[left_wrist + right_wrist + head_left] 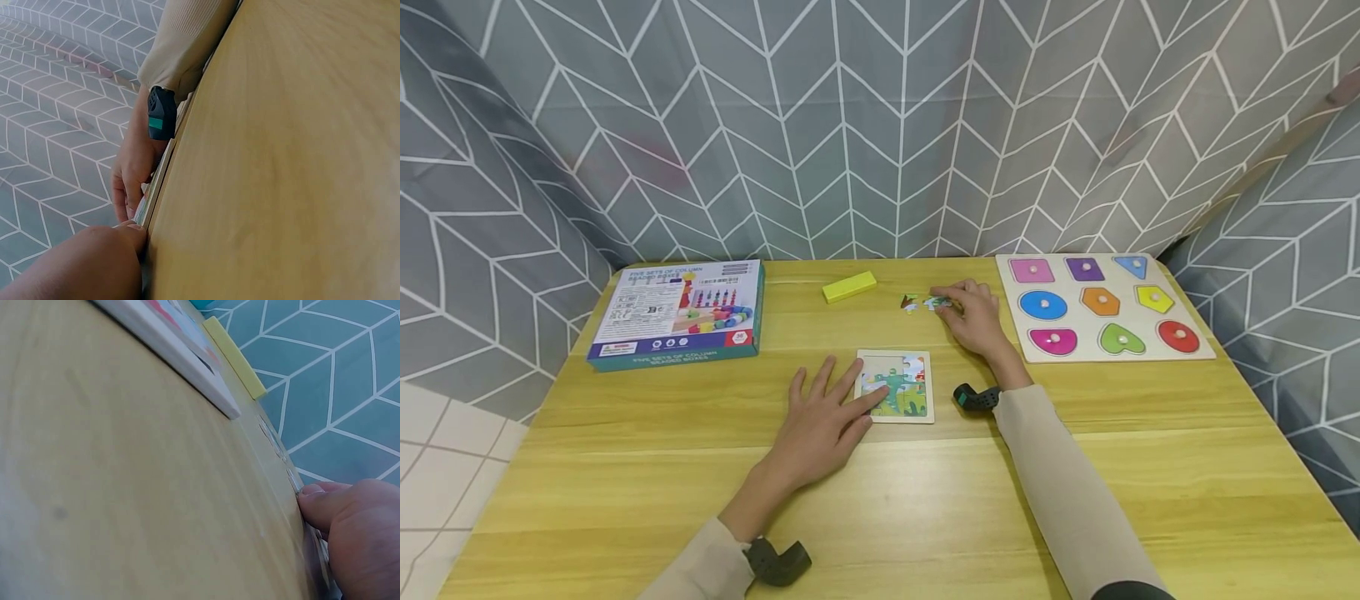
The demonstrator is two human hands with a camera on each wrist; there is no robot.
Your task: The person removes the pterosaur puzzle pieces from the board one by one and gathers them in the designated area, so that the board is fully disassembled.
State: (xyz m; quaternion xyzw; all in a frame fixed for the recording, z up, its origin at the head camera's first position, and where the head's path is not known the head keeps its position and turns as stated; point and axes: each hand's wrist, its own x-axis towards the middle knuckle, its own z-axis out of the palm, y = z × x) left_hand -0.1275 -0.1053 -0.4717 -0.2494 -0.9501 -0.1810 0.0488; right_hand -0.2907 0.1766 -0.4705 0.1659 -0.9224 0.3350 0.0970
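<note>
A small square jigsaw puzzle [916,406] in a pale wooden frame lies in the middle of the table, with a green dinosaur picture partly filled in. My left hand [820,421] lies flat with spread fingers at its left edge, the index finger reaching onto the picture. Farther back, my right hand [973,318] pinches a puzzle piece [934,302] between thumb and index finger, low at the tabletop. Just left of it lies a loose brown and green piece [909,303]. In the right wrist view the thumb [322,503] covers most of the pinched piece.
A yellow block [849,287] lies at the back of the table. To the left is a bead toy box [679,312]. A wooden board with colourful knobbed shapes [1138,304] lies at the right. A grey patterned curtain [880,125] hangs behind the table.
</note>
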